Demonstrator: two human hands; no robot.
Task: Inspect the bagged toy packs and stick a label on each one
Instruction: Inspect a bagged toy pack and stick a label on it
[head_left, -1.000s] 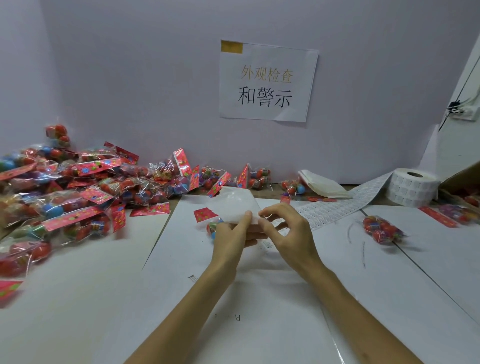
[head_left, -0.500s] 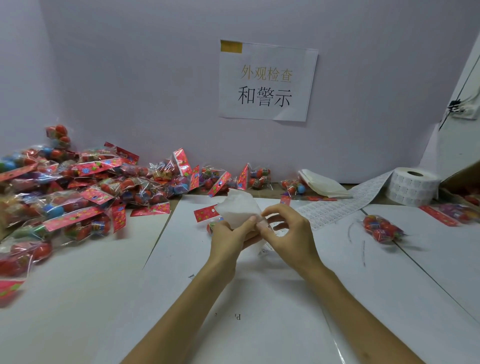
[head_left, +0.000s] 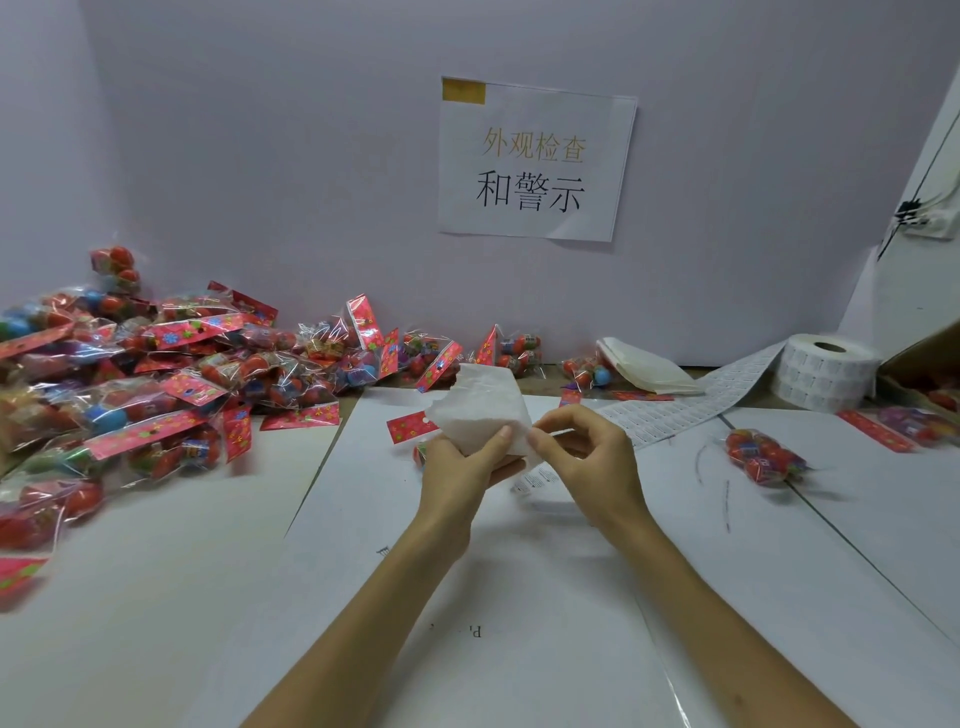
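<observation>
Since a second ago the white sheet (head_left: 483, 410) has gone from lying nearly flat between the hands to standing bunched in a loose cone, and the right hand has closed in on the left at its lower corner. The left hand (head_left: 460, 467) grips the sheet's gathered lower end, fingers curled round it. The right hand (head_left: 584, 457) pinches the sheet's near edge between thumb and forefinger. That pairing reads as one hand steadying while the other works an edge loose — likely peeling a label off its backing, though no label can be made out on the fingertips.

All this happens well to the left of the label roll (head_left: 826, 369), whose strip (head_left: 670, 418) runs out leftward toward the hands, probably to keep it in easy reach. The toy pack (head_left: 410, 427) awaiting its label lies further left of the roll, just behind the left hand and partly hidden by it, with its red header showing. A loose pack (head_left: 763, 457) lies near the roll, in front and slightly left of it — possibly set aside as done. The pile (head_left: 171, 384) of packs lies farthest left of the roll.
</observation>
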